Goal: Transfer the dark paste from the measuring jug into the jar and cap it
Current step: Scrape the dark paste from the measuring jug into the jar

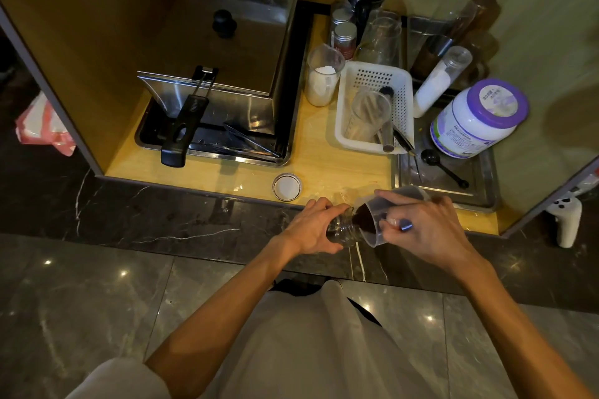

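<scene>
My left hand (312,226) grips a clear glass jar (344,230), tilted with its mouth pointing right. My right hand (428,230) holds a translucent measuring jug (372,220) tipped on its side, its rim touching the jar's mouth. Dark paste (364,216) lies inside the jug at the rim. A blue-tipped object (405,225) shows between my right fingers; what it is I cannot tell. The jar's round lid (287,186) lies upside down on the wooden counter, left of and beyond the hands.
A steel fryer with a black-handled basket (181,129) fills the counter's left. A white perforated basket (376,107) holds cups and tools. A jug of white powder (322,81), a purple-lidded tub (476,120) and a steel tray (479,185) with a black scoop (444,168) stand at right.
</scene>
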Tool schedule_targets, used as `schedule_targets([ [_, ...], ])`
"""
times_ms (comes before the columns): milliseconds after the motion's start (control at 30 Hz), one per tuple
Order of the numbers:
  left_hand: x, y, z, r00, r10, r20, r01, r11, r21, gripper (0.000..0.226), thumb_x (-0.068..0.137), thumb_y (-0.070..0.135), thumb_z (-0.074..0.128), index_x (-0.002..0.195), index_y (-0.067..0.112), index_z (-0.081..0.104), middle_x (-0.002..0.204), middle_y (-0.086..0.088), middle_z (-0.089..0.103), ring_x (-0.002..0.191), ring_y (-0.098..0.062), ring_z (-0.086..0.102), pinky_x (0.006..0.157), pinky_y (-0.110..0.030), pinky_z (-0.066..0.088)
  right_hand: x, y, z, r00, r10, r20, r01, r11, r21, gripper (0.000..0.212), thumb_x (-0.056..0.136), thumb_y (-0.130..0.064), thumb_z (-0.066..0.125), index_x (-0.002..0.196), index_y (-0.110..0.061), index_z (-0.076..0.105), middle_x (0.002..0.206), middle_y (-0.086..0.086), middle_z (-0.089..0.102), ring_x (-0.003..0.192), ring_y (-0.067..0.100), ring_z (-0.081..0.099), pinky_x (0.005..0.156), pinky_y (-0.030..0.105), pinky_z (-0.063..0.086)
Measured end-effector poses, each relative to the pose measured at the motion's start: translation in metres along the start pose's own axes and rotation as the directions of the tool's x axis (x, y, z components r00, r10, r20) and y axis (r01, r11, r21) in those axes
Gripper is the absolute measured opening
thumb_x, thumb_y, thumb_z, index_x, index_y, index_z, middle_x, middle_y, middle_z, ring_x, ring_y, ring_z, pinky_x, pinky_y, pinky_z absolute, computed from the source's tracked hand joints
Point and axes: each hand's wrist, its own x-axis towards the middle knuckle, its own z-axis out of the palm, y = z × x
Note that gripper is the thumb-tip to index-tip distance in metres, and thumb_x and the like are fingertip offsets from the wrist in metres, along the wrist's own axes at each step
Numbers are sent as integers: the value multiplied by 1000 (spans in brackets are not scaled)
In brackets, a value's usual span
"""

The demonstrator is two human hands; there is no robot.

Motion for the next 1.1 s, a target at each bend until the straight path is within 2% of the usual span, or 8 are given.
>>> schedule_targets([
  [133,-1,0,-1,1000,-7,7,7,1000,3,92,78,39,80,154,25,29,133,-5,40,122,-21,35,107,-40,34,-2,-2,1,1000,16,-1,-16,1000,12,34,84,-44,56,54,-29,52,147,-30,41,89,-23,36,96,37,23],
  [267,-2,1,0,1000,1,9,-1,1000,9,92,78,39,80,154,25,30,133,-6,40,122,-21,35,107,-41,35,-4,-3,1,999,31,14,-31,999,-17,33,85,-42,57,56,-28,55,148,-28,41,98,-10,42,96,36,21],
  [533,-4,1,-3,1000,1,8,-2,1000,15,92,79,38,80,155,24,29,136,-7,39,125,-22,34,111,-41,33,-3,-10,-4,999,24,33,-23,999,-41,31,86,-40,59,58,-25,58,150,-25,43,99,-9,40,100,40,25],
  [600,-5,1,-2,1000,2,7,-2,1000,13,92,79,38,80,154,25,30,136,-7,40,126,-22,34,112,-42,33,-5,-11,-4,999,31,28,-29,999,-39,31,87,-40,60,58,-27,58,150,-26,41,99,-8,45,101,39,25],
  [733,-5,3,-2,1000,11,13,-11,1000,20,91,79,37,80,154,24,31,135,-7,40,126,-23,35,111,-44,35,-7,-14,-5,997,55,55,-51,996,-67,29,87,-38,59,59,-29,57,151,-26,40,115,5,54,104,42,25],
  [1000,-4,2,-1,1000,5,15,-5,999,37,92,78,39,80,154,25,30,136,-7,40,125,-22,35,111,-43,34,-6,-13,-2,999,46,16,-45,997,-61,34,85,-41,57,53,-29,51,149,-25,44,113,6,56,102,43,26],
  [1100,-4,1,-2,1000,5,17,-5,999,38,92,78,39,80,154,25,30,136,-7,40,126,-22,35,111,-43,34,-5,-10,1,999,39,4,-39,998,-57,36,83,-41,56,51,-29,46,148,-26,45,109,2,53,95,37,21],
])
